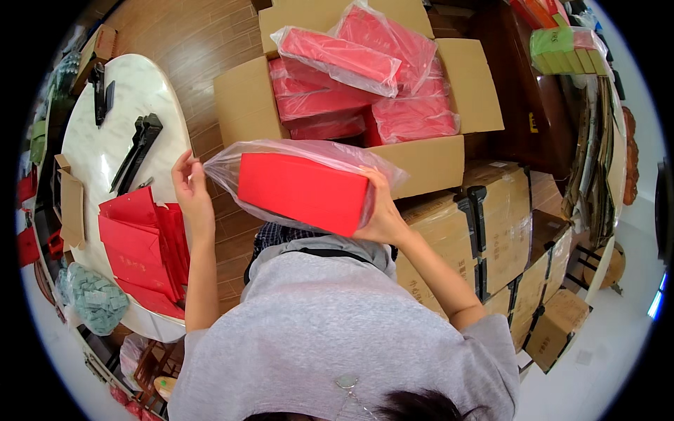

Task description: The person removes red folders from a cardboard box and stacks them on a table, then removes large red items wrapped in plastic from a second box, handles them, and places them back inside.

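A red box [303, 192] lies inside a clear plastic bag [221, 171] in front of my body. My right hand [382, 210] grips the box's right end through the plastic. With thumb and fingers, my left hand [192, 179] pinches the gathered edge of the bag, pulled out to the left. Just beyond, an open cardboard carton [421, 163] holds several red boxes [326, 108] wrapped in clear plastic. On top of them rest a long wrapped red box [339, 58] and another wrapped one [384, 39], both tilted.
To my left, a white marbled oval table [131, 84] carries folded red card pieces [137, 242], black tool-like objects [139, 147] and a bag of pale green packets [97, 297]. Taped cardboard cartons [497, 237] stand stacked at my right. Flattened cardboard [592, 158] leans beyond them.
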`<state>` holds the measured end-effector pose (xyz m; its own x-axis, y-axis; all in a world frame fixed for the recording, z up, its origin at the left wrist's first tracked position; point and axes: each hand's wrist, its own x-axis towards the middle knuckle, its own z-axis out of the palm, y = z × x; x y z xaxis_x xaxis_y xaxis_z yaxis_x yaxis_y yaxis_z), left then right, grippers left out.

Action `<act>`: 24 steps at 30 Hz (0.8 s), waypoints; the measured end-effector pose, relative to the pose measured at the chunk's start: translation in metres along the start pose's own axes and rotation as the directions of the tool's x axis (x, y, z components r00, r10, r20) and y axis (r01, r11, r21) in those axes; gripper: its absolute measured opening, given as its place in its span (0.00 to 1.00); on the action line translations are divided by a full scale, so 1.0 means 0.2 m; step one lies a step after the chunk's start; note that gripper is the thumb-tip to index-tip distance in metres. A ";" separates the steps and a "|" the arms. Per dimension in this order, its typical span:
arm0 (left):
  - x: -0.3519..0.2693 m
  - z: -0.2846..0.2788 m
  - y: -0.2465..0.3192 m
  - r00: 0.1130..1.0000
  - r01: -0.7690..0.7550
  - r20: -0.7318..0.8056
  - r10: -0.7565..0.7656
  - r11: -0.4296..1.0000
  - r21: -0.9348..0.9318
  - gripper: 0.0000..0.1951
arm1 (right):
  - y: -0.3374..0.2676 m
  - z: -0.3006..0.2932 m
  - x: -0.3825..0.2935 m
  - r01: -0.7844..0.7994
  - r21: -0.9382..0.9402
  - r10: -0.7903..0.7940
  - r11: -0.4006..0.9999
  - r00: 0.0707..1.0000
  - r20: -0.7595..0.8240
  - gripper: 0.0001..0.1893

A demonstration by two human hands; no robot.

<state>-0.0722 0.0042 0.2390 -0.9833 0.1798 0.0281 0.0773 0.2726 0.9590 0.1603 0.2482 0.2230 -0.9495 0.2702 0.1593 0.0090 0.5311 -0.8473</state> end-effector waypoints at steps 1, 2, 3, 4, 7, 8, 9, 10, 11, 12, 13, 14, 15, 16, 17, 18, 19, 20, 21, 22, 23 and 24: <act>-0.04 0.03 0.05 0.975 -0.181 0.150 0.164 0.977 0.112 0.26 | 0.00 0.02 0.03 -0.001 0.015 0.001 1.000 1.000 -0.001 0.54; -0.09 0.08 0.10 0.902 -0.366 0.316 0.296 0.911 0.191 0.35 | 0.00 0.03 0.06 0.012 -0.019 -0.012 1.000 0.999 0.043 0.53; -0.16 0.14 0.18 0.823 -0.264 0.544 0.160 0.957 0.117 0.53 | 0.01 0.04 0.08 0.028 -0.052 -0.024 0.998 0.996 0.087 0.52; -0.21 0.20 0.16 0.658 -0.446 0.718 0.229 0.886 0.126 0.60 | 0.02 0.08 0.11 0.085 -0.059 -0.081 0.995 0.994 0.068 0.52; -0.33 0.41 0.02 0.526 -0.680 0.807 0.267 0.702 0.210 0.61 | 0.08 0.15 0.14 0.156 -0.067 -0.144 0.985 0.977 0.160 0.51; -0.32 0.45 -0.04 0.551 -0.635 0.793 0.259 0.747 0.198 0.60 | 0.11 0.17 0.14 0.164 -0.068 -0.151 0.984 0.975 0.164 0.51; -0.32 0.49 -0.08 0.578 -0.583 0.778 0.246 0.792 0.183 0.59 | 0.13 0.17 0.14 0.150 -0.056 -0.139 0.987 0.977 0.163 0.51; -0.32 0.50 -0.12 0.575 -0.576 0.786 0.229 0.795 0.190 0.59 | 0.16 0.16 0.15 0.150 -0.055 -0.138 0.987 0.975 0.175 0.50; -0.31 0.48 -0.17 0.572 -0.552 0.794 0.206 0.813 0.187 0.59 | 0.18 0.16 0.16 0.151 -0.053 -0.139 0.987 0.972 0.187 0.50; -0.30 0.47 -0.20 0.573 -0.524 0.799 0.182 0.831 0.186 0.59 | 0.19 0.16 0.18 0.140 -0.038 -0.130 0.989 0.972 0.194 0.50; -0.31 0.47 -0.20 0.574 -0.509 0.804 0.157 0.838 0.199 0.59 | 0.18 0.17 0.19 0.190 -0.052 -0.176 0.980 0.964 0.202 0.48; -0.30 0.47 -0.20 0.584 -0.569 0.785 0.209 0.794 0.212 0.57 | 0.16 0.19 0.21 0.242 -0.064 -0.224 0.968 0.952 0.211 0.45; -0.30 0.47 -0.21 0.588 -0.628 0.763 0.267 0.746 0.223 0.56 | 0.13 0.22 0.22 0.232 -0.050 -0.216 0.971 0.951 0.220 0.45; -0.28 0.47 -0.23 0.523 -0.684 0.827 0.206 0.681 0.263 0.51 | 0.09 0.25 0.24 0.326 -0.008 -0.317 0.945 0.925 0.209 0.42; -0.29 0.46 -0.24 0.530 -0.676 0.825 0.196 0.684 0.272 0.51 | 0.05 0.30 0.26 0.419 0.031 -0.417 0.907 0.888 0.195 0.40; -0.32 0.47 -0.26 0.611 -0.624 0.778 0.147 0.695 0.358 0.49 | -0.01 0.38 0.27 0.494 0.147 -0.514 0.857 0.840 0.172 0.35; -0.34 0.51 -0.19 0.669 -0.583 0.722 0.180 0.729 0.358 0.45 | -0.06 0.44 0.26 0.553 0.262 -0.599 0.791 0.788 0.143 0.31; -0.36 0.55 -0.12 0.720 -0.543 0.661 0.211 0.764 0.348 0.42 | -0.09 0.44 0.23 0.541 0.271 -0.592 0.796 0.790 0.160 0.31; -0.34 0.53 -0.08 0.735 -0.524 0.650 0.195 0.771 0.361 0.42 | -0.14 0.43 0.22 0.557 0.309 -0.617 0.771 0.772 0.151 0.29; -0.33 0.50 -0.05 0.752 -0.491 0.645 0.133 0.766 0.414 0.42 | -0.20 0.42 0.25 0.573 0.348 -0.645 0.742 0.752 0.135 0.26; -0.33 0.47 -0.06 0.766 -0.457 0.638 0.072 0.760 0.463 0.41 | -0.19 0.37 0.29 0.513 0.360 -0.601 0.779 0.774 0.199 0.25; -0.29 0.39 -0.13 0.735 -0.513 0.672 0.092 0.724 0.461 0.43 | -0.16 0.28 0.33 0.466 0.376 -0.572 0.801 0.781 0.251 0.25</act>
<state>-0.0037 0.0601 0.1911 -0.6046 0.7925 -0.0802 0.6365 0.5412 0.5496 0.0795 0.2048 0.2331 -0.8252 -0.2948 0.4819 -0.5533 0.2494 -0.7948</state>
